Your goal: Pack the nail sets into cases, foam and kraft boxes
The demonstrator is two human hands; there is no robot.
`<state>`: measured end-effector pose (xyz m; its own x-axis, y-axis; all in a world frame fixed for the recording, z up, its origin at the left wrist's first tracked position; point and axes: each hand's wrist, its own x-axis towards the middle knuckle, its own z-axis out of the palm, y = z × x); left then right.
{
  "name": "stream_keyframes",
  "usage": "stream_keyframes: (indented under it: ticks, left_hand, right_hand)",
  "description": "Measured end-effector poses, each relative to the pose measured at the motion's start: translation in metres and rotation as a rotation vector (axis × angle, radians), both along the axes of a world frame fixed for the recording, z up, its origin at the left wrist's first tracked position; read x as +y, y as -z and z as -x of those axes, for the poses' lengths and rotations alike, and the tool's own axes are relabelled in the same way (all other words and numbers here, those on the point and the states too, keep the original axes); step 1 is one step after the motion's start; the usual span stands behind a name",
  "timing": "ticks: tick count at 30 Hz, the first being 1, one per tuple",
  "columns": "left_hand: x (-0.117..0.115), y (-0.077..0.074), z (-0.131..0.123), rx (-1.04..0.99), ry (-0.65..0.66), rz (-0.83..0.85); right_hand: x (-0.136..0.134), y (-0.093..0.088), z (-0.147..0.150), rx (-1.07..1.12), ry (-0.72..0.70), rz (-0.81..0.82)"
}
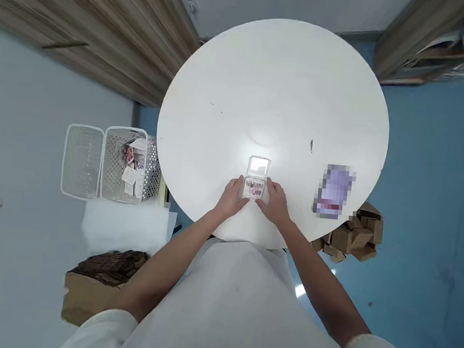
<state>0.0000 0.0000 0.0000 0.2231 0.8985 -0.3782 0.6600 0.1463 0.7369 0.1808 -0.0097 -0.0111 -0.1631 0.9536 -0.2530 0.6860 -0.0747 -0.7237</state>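
A small clear plastic case stands near the front edge of the round white table. Its hinged lid is up, tilted away from me, and shines with reflected light. Inside lie several small pink pieces in rows, too small to name for certain. My left hand grips the case at its left side, with the thumb at the near corner. On the opposite side my right hand grips it the same way.
A blurred purple flat object lies at the table's right. Left of the table stands a white lidded basket holding packets and cards. Brown cardboard boxes sit on the floor at right, a larger carton at lower left.
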Motion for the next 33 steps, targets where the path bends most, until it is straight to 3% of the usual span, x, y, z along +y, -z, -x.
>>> stream_keyframes:
  ticks: [4, 9, 13, 17, 23, 29, 33]
  left_hand:
    - [0.003, 0.006, 0.0, -0.071, -0.03, 0.144]
    - [0.005, 0.002, 0.009, -0.188, -0.193, 0.222]
    - [-0.002, -0.014, 0.027, -0.251, -0.233, 0.16]
    - [-0.011, -0.037, 0.051, -0.341, -0.215, 0.097]
    - [-0.027, -0.067, 0.09, -0.661, -0.161, 0.23]
    - [-0.043, -0.078, 0.119, -0.818, -0.148, 0.357]
    - [-0.05, -0.086, 0.126, -0.906, -0.071, 0.422]
  right_hand:
    - [0.005, -0.004, 0.008, -0.025, 0.106, 0.105]
    - [-0.002, -0.012, 0.021, 0.164, 0.268, 0.249]
    - [-0.019, -0.028, 0.038, 0.262, 0.362, 0.226]
    - [-0.035, -0.057, 0.061, 0.353, 0.443, 0.189]
    - [-0.058, -0.096, 0.095, 0.497, 0.542, 0.159]
    - [-0.079, -0.106, 0.117, 0.653, 0.62, 0.131]
    - [-0.084, -0.111, 0.125, 0.841, 0.65, 0.206]
